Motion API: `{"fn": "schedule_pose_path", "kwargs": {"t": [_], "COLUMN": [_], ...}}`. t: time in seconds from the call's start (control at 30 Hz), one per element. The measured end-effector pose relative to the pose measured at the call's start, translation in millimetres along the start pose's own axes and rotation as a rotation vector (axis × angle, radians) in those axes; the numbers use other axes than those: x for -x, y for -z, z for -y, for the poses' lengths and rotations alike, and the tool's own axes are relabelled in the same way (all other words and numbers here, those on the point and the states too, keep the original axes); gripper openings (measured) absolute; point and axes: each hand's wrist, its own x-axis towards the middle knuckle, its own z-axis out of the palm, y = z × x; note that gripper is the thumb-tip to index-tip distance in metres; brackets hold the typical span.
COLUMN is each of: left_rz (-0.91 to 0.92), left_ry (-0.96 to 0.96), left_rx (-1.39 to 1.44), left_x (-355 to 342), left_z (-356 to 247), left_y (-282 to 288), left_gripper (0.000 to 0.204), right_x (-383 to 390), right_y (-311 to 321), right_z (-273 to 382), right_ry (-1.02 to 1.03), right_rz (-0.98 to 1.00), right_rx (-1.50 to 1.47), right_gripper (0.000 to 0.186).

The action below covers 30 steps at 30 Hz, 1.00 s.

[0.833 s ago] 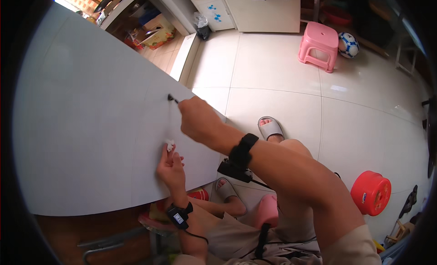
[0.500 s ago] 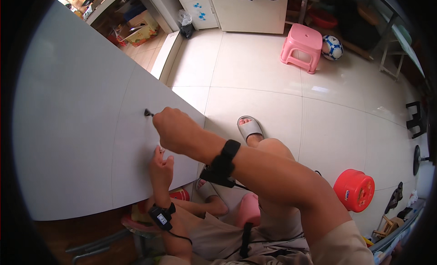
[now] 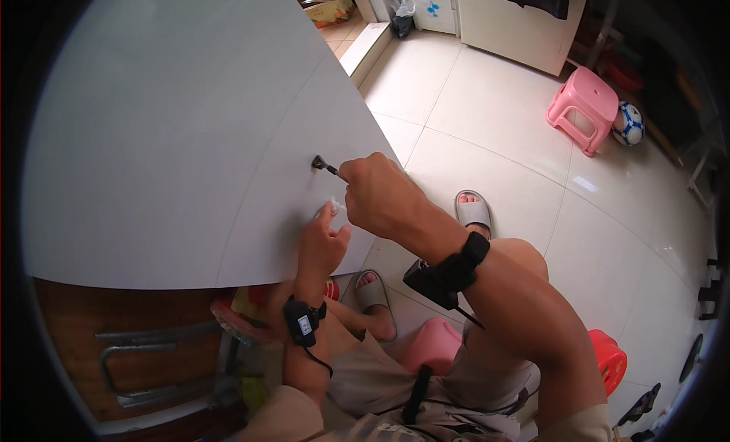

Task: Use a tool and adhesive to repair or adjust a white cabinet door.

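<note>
My right hand (image 3: pixel 380 195) is closed in a fist round a slim dark tool (image 3: pixel 329 167) with a small, wider head. That head rests at or just above a pale grey-white flat board (image 3: pixel 175 138); exact contact is hard to tell. Just below it, my left hand (image 3: pixel 323 248) has its index finger stretched toward a small whitish, see-through piece (image 3: pixel 335 206). The piece sits at the fingertips, partly hidden behind my right hand, and its kind cannot be made out. My left thumb stands a little apart from the index finger.
A pink stool (image 3: pixel 585 104) and a blue-and-white ball (image 3: pixel 629 124) stand on the tiled floor at the far right. Beside my right elbow is a red round container (image 3: pixel 610 358). Metal tubing (image 3: pixel 152 351) shows under the board's near edge. A black bag (image 3: pixel 401 24) lies by the doorway step.
The view has turned, so the board, hands and floor things sit farther right in the picture. More of the tool's shaft shows between its head and my right fist.
</note>
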Motion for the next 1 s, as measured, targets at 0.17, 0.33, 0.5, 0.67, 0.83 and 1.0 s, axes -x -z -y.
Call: {"fn": "schedule_pose_path", "kwargs": {"t": [0.17, 0.33, 0.5, 0.67, 0.83, 1.0], "left_rz": [0.001, 0.046, -0.053, -0.277, -0.325, -0.013], "left_ry": [-0.142, -0.103, -0.131, -0.263, -0.298, 0.023], "left_rx": [-0.070, 0.005, 0.015, -0.133, 0.307, 0.562], "left_x": [5, 11, 20, 24, 26, 45], "left_z": [22, 14, 26, 48, 61, 21], "left_y": [1, -13, -21, -35, -41, -15], "left_gripper": [0.064, 0.054, 0.047, 0.040, 0.042, 0.049], "right_x": [12, 25, 38, 52, 55, 51], "right_y": [-16, -26, -41, -59, -68, -59], "right_z": [22, 31, 46, 56, 54, 56], "right_ry": [0.162, 0.046, 0.193, 0.262, 0.311, 0.234], "right_rz": [0.057, 0.024, -0.072, -0.009, 0.011, 0.017], "right_rx": [-0.101, -0.073, -0.250, -0.140, -0.093, -0.110], "right_gripper": [0.013, 0.018, 0.022, 0.028, 0.030, 0.035]}}
